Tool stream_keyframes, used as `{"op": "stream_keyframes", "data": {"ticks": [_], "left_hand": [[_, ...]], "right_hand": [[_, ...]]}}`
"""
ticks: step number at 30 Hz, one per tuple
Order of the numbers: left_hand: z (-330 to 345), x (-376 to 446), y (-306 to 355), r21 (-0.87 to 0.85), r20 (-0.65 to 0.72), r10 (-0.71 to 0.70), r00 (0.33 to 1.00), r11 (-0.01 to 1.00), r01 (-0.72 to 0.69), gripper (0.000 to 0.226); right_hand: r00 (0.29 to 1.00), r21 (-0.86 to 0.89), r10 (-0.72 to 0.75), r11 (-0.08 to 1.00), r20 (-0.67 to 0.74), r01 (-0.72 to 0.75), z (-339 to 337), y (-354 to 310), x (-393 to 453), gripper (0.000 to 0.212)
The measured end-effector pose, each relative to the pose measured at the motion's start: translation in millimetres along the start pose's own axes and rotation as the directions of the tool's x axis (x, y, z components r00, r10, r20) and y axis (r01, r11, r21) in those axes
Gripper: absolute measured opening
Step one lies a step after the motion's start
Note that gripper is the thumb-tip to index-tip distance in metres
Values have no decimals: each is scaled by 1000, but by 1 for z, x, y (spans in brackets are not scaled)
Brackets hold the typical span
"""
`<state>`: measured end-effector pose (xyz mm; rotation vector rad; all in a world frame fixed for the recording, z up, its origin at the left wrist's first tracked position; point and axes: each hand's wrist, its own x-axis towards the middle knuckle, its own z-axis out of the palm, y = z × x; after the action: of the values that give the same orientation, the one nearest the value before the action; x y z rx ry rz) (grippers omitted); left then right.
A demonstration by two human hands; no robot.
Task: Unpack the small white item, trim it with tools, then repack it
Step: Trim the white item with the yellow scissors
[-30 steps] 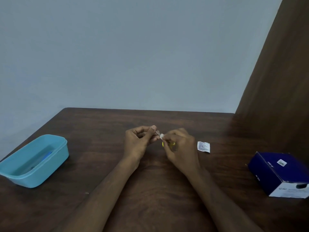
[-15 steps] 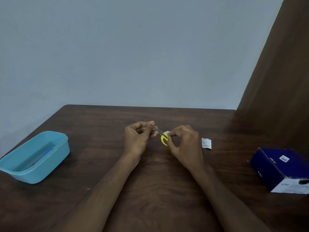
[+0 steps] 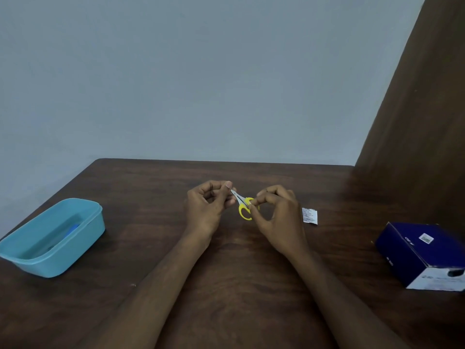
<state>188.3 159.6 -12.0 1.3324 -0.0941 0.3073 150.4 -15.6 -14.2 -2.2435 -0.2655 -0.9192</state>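
Fingers (image 3: pixel 264 197) of the right hand (image 3: pixel 279 217) curl around the yellow scissors (image 3: pixel 244 206) handle above the desk (image 3: pixel 151 187). Left hand (image 3: pixel 208 207) pinches at the blade tips; small white item there is indistinct. White packet (image 3: pixel 309 216) lies beside.

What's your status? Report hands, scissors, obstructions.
Right hand grips yellow scissors by the handles. Left hand pinches at the blade tips; white item not discernible. White packet lies apart on the table. Nothing obstructing.
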Motion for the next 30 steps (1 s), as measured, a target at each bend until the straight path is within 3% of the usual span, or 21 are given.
{"op": "stream_keyframes", "data": {"ticks": [4,9,14,18,21,27,30], "left_hand": [[0,-1,0,5,-32,14,999,1000,-13,17],[1,-3,1,59,38,25,999,998,-27,18],[0,-2,3,55,30,22,999,998,-24,15],[-2,1,2,41,-55,16,998,999,-14,10],[-1,-1,4,51,-58,15,998,999,-12,11],[1,-2,6,61,-68,31,997,998,-26,14],[-1,0,6,24,-123,18,992,1000,-15,17]], "right_hand": [[1000,-16,-5,1000,-17,5,-3,1,-2,9],[994,-109,-68,992,-89,58,-5,1,1,9],[989,-104,-144,985,-46,138,-3,3,2,11],[986,-84,-72,995,-150,60,-7,7,4,16],[975,-32,-97,995,-202,92,-11,-3,4,18],[940,39,-340,940,-19,340,6,-16,0,18],[919,13,-387,922,79,387,10,-9,-2,16]]}}
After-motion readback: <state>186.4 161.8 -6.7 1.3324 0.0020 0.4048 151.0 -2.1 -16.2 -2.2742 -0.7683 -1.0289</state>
